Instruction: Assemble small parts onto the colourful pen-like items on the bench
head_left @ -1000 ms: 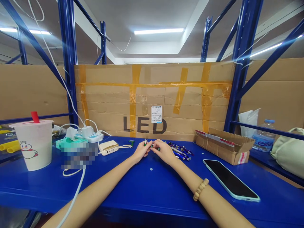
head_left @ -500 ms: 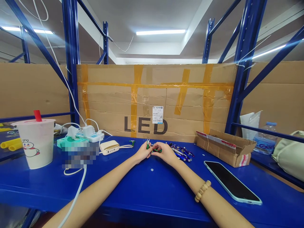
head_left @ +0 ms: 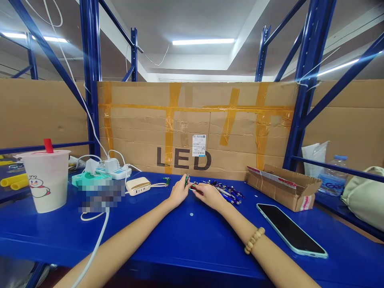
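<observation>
Both my hands meet at the middle of the blue shelf top (head_left: 192, 236). My left hand (head_left: 178, 192) is closed round a small green cylindrical piece (head_left: 187, 181) that stands upright out of its fingers. My right hand (head_left: 206, 195) pinches another small green part (head_left: 193, 186) against it, fingers closed. Just right of my right hand lies a heap of several small blue and purple pen-like pieces (head_left: 228, 189). A lone green piece (head_left: 167, 180) lies left of my left hand.
A white power bank (head_left: 138, 185) with a cord, a power strip (head_left: 115, 172) and a drink cup (head_left: 46, 180) stand at the left. An open cardboard box (head_left: 283, 186), a phone (head_left: 291, 230), a water bottle (head_left: 333, 176) and a bag (head_left: 364, 190) are at the right. A taped "LED" carton (head_left: 195, 128) forms the back wall.
My hands have shifted slightly away from me and the left one has raised its green piece more upright. The rest stays put.
</observation>
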### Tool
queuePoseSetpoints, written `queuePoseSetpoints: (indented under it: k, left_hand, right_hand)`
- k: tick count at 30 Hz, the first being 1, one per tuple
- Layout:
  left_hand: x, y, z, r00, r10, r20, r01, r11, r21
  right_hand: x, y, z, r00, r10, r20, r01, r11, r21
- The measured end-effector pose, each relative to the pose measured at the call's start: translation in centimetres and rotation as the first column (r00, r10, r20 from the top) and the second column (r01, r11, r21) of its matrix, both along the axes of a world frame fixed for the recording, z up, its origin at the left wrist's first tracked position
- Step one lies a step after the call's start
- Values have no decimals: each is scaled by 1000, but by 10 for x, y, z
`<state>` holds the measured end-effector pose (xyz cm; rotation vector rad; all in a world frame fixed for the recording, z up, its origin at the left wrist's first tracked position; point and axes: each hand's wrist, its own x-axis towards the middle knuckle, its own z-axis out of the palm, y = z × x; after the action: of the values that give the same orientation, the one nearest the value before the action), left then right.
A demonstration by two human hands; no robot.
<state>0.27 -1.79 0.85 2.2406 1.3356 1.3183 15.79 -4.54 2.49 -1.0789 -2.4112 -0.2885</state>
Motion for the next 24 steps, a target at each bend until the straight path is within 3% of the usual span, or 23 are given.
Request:
queuePoseSetpoints:
  k: [8,19,24]
  left_hand:
    - [1,-3,3,1000,-26,-15,26,999,-20]
    - [3,-12,7,999,14,-30,-15,999,-29]
    - [5,-17,10,990,50,-135,-57,997,-49]
  right_hand:
    - [-1,6,-6,998,-41,47,36,995,88]
    - [-7,3,0,991,-93,-99,98,994,52]
    - [1,4,4,950,-135,-283,166,982,90]
